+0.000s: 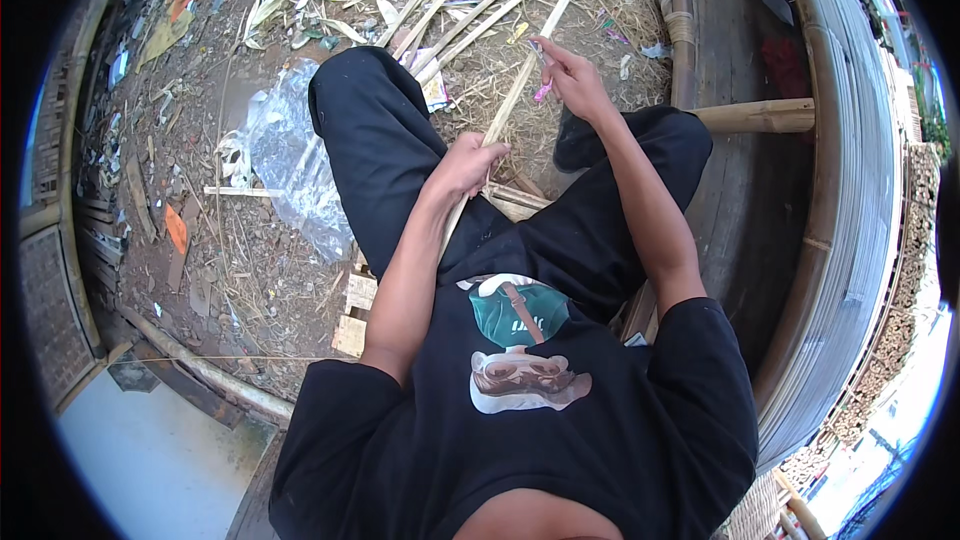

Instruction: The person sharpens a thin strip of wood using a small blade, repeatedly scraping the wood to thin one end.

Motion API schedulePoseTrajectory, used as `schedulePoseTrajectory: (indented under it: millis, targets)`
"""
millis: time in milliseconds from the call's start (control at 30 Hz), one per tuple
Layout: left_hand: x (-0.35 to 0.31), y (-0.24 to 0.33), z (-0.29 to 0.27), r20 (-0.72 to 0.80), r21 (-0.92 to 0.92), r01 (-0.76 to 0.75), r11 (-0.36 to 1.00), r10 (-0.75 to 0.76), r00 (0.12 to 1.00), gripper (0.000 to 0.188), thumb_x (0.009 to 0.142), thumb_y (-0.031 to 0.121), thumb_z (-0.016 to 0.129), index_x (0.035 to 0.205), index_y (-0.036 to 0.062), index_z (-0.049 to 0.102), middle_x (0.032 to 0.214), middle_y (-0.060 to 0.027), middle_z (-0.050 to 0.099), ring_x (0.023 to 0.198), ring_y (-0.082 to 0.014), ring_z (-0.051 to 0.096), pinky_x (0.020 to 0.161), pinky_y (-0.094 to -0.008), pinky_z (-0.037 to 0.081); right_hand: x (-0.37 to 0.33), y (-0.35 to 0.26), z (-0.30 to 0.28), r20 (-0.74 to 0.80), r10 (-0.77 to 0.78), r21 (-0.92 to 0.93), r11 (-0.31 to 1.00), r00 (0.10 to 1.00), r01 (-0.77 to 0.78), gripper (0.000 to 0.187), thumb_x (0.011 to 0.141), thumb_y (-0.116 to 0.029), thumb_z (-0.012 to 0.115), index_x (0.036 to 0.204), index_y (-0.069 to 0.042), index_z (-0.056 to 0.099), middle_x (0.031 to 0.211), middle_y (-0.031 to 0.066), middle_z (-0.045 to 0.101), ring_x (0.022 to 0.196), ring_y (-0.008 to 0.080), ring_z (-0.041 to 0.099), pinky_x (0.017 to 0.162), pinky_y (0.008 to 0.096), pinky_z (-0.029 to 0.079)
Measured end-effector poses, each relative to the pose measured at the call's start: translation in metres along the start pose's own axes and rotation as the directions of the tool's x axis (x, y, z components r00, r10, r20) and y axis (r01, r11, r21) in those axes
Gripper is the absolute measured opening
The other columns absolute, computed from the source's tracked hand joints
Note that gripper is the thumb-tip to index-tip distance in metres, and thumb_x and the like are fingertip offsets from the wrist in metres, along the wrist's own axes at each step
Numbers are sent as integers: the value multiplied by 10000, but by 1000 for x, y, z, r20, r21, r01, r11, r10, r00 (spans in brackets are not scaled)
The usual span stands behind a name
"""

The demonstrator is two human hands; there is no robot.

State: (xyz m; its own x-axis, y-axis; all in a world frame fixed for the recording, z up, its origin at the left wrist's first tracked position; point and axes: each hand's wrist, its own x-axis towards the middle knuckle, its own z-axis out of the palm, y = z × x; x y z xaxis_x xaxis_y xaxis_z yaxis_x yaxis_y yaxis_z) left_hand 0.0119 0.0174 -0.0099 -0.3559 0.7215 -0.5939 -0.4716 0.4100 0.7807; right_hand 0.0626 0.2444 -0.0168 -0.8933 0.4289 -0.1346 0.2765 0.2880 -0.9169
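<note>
My left hand (468, 164) is closed around a long, pale split-bamboo strip (520, 86). The strip runs from my lap, between my knees, up toward the far ground. Beside its middle, my right hand (578, 86) is closed, the index finger reaching toward the strip. A small thing with a pink part (543, 91) pokes out from its fingers; its kind is too small to make out. Several cut bamboo strips (480, 28) lie on the ground just beyond my left knee.
Left of my leg lies a crumpled clear plastic sheet (293, 145) on littered dirt. A bamboo-framed wooden bench (745, 200) stands close at the right, with a bamboo crossbar (755, 116) near my right knee. Small wooden pieces (355, 310) sit by my left thigh.
</note>
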Motion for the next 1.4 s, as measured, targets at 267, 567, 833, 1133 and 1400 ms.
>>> schedulePoseTrajectory:
  millis: [267, 567, 833, 1133, 1400]
  targets:
    - [1, -2, 2, -26, 34, -7, 999, 8, 1000, 335, 877, 241, 623, 627, 45, 516, 442, 1, 444, 283, -83, 389, 277, -237, 269, 0, -16, 9, -133, -145, -372, 924, 980, 86, 389, 882, -272, 608, 1213, -69, 616, 925, 158, 696, 799, 290, 685, 720, 377, 524]
    - [2, -2, 1, -24, 18, -12, 1000, 13, 1000, 329, 872, 239, 631, 629, 52, 513, 442, 0, 448, 280, -81, 380, 275, -237, 263, 9, 1, 25, -281, -418, -411, 866, 864, 286, 290, 880, -248, 635, 1065, -28, 672, 859, 226, 666, 807, 374, 656, 714, 407, 506]
    - [1, -1, 3, -40, 16, -2, 1000, 2, 999, 324, 875, 229, 632, 629, 56, 511, 455, 3, 451, 285, -80, 381, 276, -237, 260, -5, 1, 33, -273, -298, -290, 932, 915, 217, 232, 895, -155, 600, 1074, -29, 676, 797, 241, 641, 682, 353, 649, 610, 392, 486]
    - [5, -8, -5, -55, -15, -10, 1000, 9, 998, 323, 874, 222, 637, 621, 51, 532, 474, 8, 463, 290, -71, 383, 281, -232, 263, -27, -21, 36, -239, -385, -273, 908, 891, 319, 199, 863, -48, 623, 1044, -42, 702, 852, 177, 692, 648, 250, 667, 576, 327, 495]
    - [2, -5, -9, -62, 13, -6, 1000, 7, 998, 311, 892, 240, 617, 656, 53, 539, 452, 27, 433, 288, -62, 366, 281, -229, 264, -42, -1, -4, -183, -149, -497, 867, 972, 39, 398, 804, -183, 728, 1185, -96, 651, 760, 98, 648, 706, 225, 625, 693, 343, 490]
